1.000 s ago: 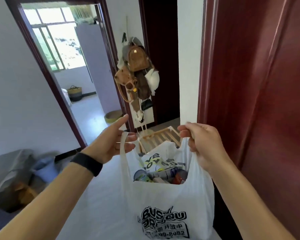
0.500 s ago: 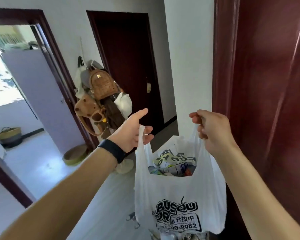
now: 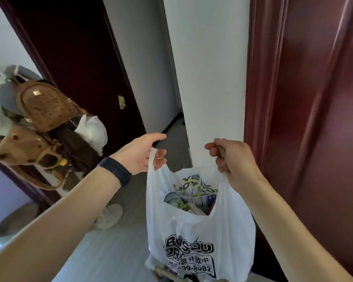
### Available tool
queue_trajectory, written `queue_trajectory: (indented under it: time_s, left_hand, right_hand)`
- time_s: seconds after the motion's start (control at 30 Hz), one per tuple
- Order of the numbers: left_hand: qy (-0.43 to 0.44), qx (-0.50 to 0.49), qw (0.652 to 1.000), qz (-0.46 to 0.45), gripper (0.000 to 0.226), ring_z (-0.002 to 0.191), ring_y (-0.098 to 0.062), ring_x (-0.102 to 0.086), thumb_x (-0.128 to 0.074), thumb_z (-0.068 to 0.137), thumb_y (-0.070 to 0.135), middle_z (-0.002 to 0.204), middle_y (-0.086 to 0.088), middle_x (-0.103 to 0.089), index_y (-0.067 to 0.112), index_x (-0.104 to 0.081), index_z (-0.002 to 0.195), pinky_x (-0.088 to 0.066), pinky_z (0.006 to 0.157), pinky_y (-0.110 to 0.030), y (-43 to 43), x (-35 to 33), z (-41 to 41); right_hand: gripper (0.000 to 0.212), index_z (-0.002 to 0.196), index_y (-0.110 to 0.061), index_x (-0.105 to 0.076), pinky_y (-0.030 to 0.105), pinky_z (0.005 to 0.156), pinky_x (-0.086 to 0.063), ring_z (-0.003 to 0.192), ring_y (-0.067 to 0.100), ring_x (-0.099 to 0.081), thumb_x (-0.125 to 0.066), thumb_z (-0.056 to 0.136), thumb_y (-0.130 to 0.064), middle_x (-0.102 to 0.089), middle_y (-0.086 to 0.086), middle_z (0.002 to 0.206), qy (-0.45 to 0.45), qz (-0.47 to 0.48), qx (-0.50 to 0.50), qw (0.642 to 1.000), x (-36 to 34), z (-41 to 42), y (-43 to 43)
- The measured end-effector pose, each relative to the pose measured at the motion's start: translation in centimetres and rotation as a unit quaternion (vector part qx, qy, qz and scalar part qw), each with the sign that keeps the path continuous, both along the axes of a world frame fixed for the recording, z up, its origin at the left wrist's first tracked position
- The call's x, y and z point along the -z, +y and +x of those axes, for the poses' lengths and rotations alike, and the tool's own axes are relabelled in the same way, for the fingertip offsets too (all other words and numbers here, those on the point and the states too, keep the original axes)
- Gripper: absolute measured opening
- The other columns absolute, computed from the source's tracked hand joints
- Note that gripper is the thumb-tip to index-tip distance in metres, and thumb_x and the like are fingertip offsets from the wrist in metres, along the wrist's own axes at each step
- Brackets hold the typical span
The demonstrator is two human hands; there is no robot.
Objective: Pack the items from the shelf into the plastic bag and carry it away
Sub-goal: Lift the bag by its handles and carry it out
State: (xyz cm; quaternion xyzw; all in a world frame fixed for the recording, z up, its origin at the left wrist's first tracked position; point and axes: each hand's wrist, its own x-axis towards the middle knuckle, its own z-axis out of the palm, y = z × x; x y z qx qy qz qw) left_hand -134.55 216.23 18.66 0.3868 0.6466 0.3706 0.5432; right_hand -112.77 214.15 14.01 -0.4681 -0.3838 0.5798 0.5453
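Note:
A white plastic bag (image 3: pixel 200 235) with black print hangs in front of me, off the floor. My left hand (image 3: pixel 140 154) grips its left handle, and my right hand (image 3: pixel 233 159) grips its right handle. The two hands hold the handles apart, so the bag's mouth stays open. Inside lie several packed items (image 3: pixel 192 198): printed packets and a round tin top. A black band sits on my left wrist. No shelf is in view.
A dark red door (image 3: pixel 314 119) fills the right side, close to the bag. A white wall pillar (image 3: pixel 204 68) stands straight ahead. At left a rack carries a brown backpack (image 3: pixel 43 106), a tan handbag (image 3: pixel 27 147) and other bags. Another dark door (image 3: pixel 75 58) lies behind it.
The view has swung to the right: the bright doorway and window have left the frame and the bag rack has slid to the left. Both hands keep the bag's handles.

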Motion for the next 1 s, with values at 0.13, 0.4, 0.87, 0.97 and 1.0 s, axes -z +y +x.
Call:
queue_trajectory:
  time_s: [0.13, 0.4, 0.87, 0.97, 1.0]
  left_hand:
    - [0.031, 0.061, 0.998, -0.012, 0.036, 0.058, -0.021, -0.068, -0.069, 0.089, 0.034, 0.071, -0.006, -0.067, 0.008, -0.06, 0.113, -0.056, 0.07, -0.032, 2.8, 4.7, -2.9]
    - [0.094, 0.185, 0.969, 0.132, 0.022, 0.071, -0.014, -0.067, -0.063, 0.094, 0.027, 0.073, -0.008, -0.068, 0.011, -0.069, 0.08, -0.044, 0.075, -0.028, 5.6, 11.8, -7.9]
    - [0.055, 0.226, 0.929, 0.287, 0.044, 0.054, -0.018, -0.047, -0.038, 0.106, 0.028, 0.051, -0.001, -0.048, 0.007, -0.05, 0.068, -0.044, 0.064, -0.029, 5.6, 11.9, -9.5]
    - [0.025, 0.296, 0.908, 0.294, 0.042, 0.048, -0.019, -0.044, -0.04, 0.106, 0.025, 0.05, -0.002, -0.046, 0.004, -0.052, 0.072, -0.042, 0.058, -0.029, 4.4, 9.8, -7.8]
    - [0.008, 0.285, 0.914, 0.29, 0.042, 0.046, -0.018, -0.043, -0.041, 0.105, 0.025, 0.049, -0.001, -0.045, 0.003, -0.052, 0.072, -0.041, 0.057, -0.03, 4.3, 9.2, -7.5]
  right_hand:
    - [0.031, 0.08, -0.004, -0.07, 0.023, 0.042, -0.025, 0.041, 0.012, -0.036, -0.048, 0.098, -0.016, -0.061, -0.001, 0.054, -0.033, -0.046, 0.057, 0.997, 4.8, -1.2, 1.5]
    - [0.031, 0.079, 0.0, -0.066, 0.033, 0.051, -0.033, 0.047, 0.024, -0.042, -0.049, 0.1, -0.016, -0.055, 0.003, 0.047, -0.103, -0.063, 0.239, 0.963, 11.9, -1.8, -1.0]
    - [0.032, 0.067, -0.018, -0.062, 0.028, 0.051, -0.027, 0.05, 0.009, -0.031, -0.052, 0.098, -0.024, -0.037, -0.014, 0.048, -0.137, 0.014, 0.404, 0.904, 9.5, -7.1, -1.1]
    - [0.032, 0.068, -0.015, -0.061, 0.027, 0.052, -0.027, 0.051, 0.008, -0.03, -0.05, 0.097, -0.021, -0.037, -0.012, 0.05, -0.14, 0.061, 0.416, 0.897, 6.0, -6.7, 0.8]
    - [0.032, 0.069, -0.015, -0.061, 0.025, 0.052, -0.027, 0.051, 0.007, -0.031, -0.05, 0.098, -0.021, -0.038, -0.013, 0.05, -0.149, 0.069, 0.408, 0.898, 5.6, -6.4, 1.1]
